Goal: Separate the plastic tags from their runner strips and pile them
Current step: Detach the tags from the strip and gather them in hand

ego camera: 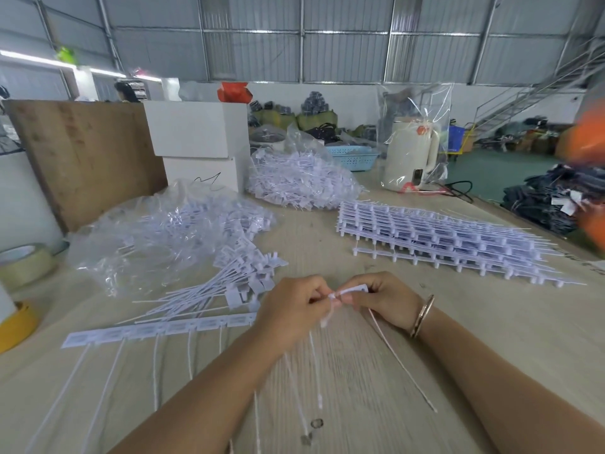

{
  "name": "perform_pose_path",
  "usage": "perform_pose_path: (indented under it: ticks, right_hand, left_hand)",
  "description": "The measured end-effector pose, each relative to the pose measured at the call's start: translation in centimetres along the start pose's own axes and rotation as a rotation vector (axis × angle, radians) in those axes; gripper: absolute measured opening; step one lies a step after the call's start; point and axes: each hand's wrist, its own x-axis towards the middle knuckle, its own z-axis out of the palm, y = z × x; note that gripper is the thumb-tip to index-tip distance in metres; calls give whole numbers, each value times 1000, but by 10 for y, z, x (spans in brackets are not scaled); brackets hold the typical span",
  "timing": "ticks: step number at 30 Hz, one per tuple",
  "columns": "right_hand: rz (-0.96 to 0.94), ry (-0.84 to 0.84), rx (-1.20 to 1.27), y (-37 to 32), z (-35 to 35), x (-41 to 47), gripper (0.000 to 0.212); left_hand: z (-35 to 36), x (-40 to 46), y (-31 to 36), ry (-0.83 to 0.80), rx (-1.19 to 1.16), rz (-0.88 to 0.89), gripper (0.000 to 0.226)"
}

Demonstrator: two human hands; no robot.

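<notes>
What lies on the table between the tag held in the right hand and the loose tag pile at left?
Only the left hand, gripping the strip end beside the right hand and its tag. Beyond it, bare table reaches the pile.

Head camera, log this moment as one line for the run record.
left hand: holds strip | right hand: pinches tag | loose tag pile: left of hands | uncut stack: right

We see both hands meet over the table (pixel 376 371): left hand (pixel 291 309) and right hand (pixel 386 299) pinch one white tag (pixel 352 291). Runner strip (pixel 157 329) lies left of hands; loose-tag pile (pixel 229 290) just beyond it; stacked strips (pixel 442 237) far right.
</notes>
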Motion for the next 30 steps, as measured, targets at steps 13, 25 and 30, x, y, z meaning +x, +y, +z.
perform_pose_path:
  ticks: [13, 25, 30]
  right_hand:
    - [134, 310, -272, 4, 17, 20, 20]
    - [-66, 104, -261, -8, 20, 8, 15]
    - [-30, 116, -91, -9, 8, 9, 10]
  left_hand:
    - [1, 2, 6, 26, 243, 3, 33]
    - [3, 3, 12, 22, 121, 168, 35]
    - [-5, 4, 2, -38, 261, 165, 28]
